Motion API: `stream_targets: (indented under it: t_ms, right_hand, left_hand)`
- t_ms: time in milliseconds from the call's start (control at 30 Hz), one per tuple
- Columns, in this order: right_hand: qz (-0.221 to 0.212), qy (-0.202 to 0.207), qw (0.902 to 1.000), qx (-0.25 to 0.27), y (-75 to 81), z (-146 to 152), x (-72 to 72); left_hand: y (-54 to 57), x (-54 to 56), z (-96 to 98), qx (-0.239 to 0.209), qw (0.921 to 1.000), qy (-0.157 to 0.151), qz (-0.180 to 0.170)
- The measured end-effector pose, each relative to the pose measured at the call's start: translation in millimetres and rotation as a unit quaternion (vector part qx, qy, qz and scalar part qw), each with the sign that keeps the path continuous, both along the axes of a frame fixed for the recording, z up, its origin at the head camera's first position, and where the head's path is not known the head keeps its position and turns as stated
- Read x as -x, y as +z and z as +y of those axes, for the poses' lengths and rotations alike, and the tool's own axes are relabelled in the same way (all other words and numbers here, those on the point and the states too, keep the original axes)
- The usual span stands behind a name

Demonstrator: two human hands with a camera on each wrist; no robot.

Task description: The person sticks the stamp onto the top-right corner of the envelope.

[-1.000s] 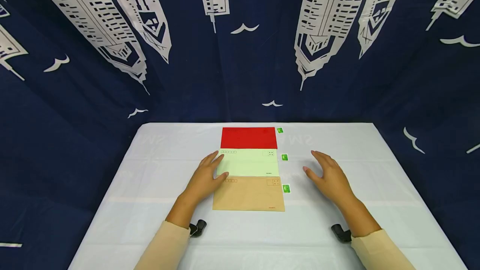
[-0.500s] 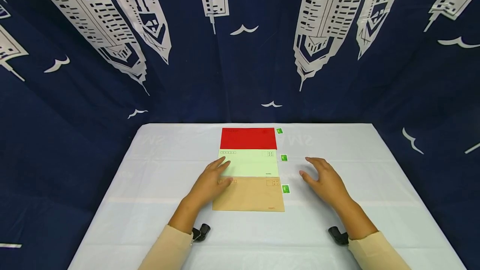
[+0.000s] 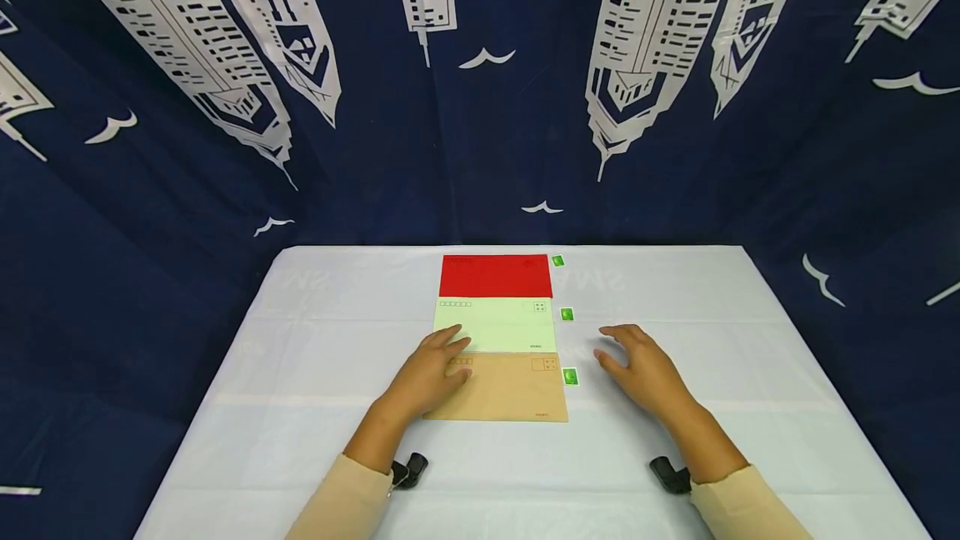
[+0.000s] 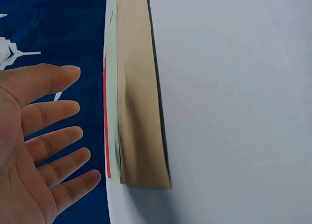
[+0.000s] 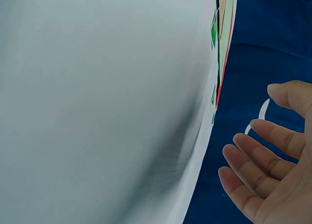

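Three envelopes lie in a column on the white table: a red envelope [image 3: 495, 276] farthest off, a pale green envelope [image 3: 502, 325] in the middle, a tan envelope [image 3: 506, 394] nearest. My left hand [image 3: 427, 373] hovers over the left side of the tan and green ones, fingers spread and holding nothing; the left wrist view shows its palm and the tan envelope [image 4: 141, 97] beyond. To the right of the stamps, my right hand [image 3: 648, 373] is held over the table with relaxed, parted fingers and nothing in it.
Small green stamps sit just right of the envelopes: a far stamp [image 3: 558, 261], a middle stamp [image 3: 567, 314] and a near stamp [image 3: 571, 377]. Behind the white table [image 3: 300, 407] hangs a dark blue cloth [image 3: 375, 173] with white building prints. Each wrist wears a black camera.
Both hands have drawn a little toward the near edge and inward, the left rightward and the right leftward. Envelopes and stamps stay where they were.
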State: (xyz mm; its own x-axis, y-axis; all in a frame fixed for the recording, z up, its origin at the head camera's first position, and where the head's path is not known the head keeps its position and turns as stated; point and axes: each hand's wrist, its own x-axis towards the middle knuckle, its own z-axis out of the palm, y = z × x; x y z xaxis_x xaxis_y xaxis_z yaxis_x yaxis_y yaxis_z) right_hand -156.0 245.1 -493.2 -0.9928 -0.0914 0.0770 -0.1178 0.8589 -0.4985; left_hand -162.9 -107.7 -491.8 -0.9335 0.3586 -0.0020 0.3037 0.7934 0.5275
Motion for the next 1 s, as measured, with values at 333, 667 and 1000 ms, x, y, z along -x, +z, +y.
stream_targets:
  t_ms: [333, 667, 1000]
  right_hand:
    - [-0.024, 0.014, 0.9996, 0.003, -4.7, -4, -3.5]
    - [-0.037, 0.042, 0.9981, 0.027, -6.8, -11, -7.6]
    - [-0.071, 0.061, 0.9943, 0.051, -11.1, -19, -6.1]
  left_hand:
    - [-5.8, -0.5, 6.7, -0.009, 0.9998, -0.004, 0.016]
    - [-10.3, -0.8, 10.4, 0.012, 0.9998, -0.012, 0.012]
    - [-11.1, -3.0, 10.9, 0.028, 0.9995, -0.017, 0.005]
